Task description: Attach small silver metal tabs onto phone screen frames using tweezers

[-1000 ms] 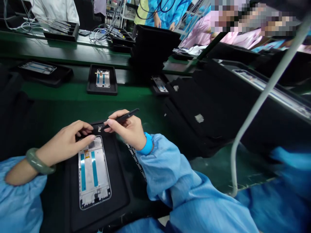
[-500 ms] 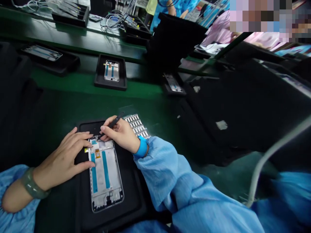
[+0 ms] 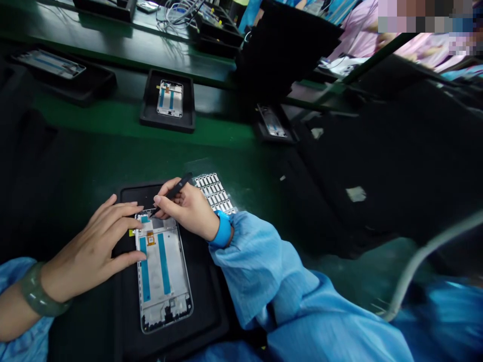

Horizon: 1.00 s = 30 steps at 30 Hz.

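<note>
— At the near end of the green bench [image 3: 124, 120], what's the right hand [image 3: 184, 211] doing?
— Pinching black tweezers [image 3: 174, 188], fingers closed around them, tips at the top corner of a phone display frame [image 3: 162, 271].
— Where's the frame?
— Lying flat in a black tray [image 3: 132, 193], blue strips facing up.
— Left hand [image 3: 94, 241]?
— Fingers spread, holding nothing, thumb lying across the frame's left edge.
— Anything else close by?
— A sheet of small white labels [image 3: 215, 193], just beside the tray's far right corner.
</note>
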### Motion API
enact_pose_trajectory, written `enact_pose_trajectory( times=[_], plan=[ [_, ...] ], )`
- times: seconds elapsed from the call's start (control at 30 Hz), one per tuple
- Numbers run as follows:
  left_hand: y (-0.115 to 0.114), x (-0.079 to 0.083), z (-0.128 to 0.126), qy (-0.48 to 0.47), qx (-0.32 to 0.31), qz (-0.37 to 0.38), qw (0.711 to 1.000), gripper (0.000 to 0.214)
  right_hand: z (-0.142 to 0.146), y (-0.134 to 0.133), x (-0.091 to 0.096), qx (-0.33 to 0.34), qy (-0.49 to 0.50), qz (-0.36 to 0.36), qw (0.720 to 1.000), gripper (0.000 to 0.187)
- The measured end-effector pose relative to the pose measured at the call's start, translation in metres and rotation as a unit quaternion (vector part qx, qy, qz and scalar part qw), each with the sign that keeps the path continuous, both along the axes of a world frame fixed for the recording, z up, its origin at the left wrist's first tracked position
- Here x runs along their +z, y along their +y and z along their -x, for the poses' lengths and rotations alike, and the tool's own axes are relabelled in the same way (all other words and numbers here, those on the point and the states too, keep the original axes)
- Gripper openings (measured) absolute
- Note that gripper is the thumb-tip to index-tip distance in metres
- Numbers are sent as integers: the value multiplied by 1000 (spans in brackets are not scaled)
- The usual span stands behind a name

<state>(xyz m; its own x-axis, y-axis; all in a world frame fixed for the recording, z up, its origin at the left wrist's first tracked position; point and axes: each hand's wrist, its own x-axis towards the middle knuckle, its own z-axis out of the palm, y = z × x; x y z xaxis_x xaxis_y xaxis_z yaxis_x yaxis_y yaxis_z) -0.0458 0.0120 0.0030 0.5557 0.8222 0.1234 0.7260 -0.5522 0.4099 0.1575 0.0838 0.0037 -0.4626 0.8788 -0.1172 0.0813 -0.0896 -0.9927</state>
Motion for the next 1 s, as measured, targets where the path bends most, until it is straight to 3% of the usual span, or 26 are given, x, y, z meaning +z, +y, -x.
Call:
enact_pose_trajectory(
  times=[0.37, 0.7, 0.9, 1.0],
  plan=[
    [2, 1, 1, 31, -26, -41, 998, 42, -2, 0, 1, 19, -47, -46, 998, 22],
    [-1, 8, -10, 69, -18, -79, 994, 40, -4, -3, 7, 38, -96, -154, 983, 14],
    [-4, 11, -15, 73, 7, -80, 994, 38, -2, 5, 7, -77, 52, -53, 994, 27],
    [-6, 9, -15, 73, 17, -73, 994, 39, 1, 9, 4, -57, 86, -16, 995, 30]
  ],
)
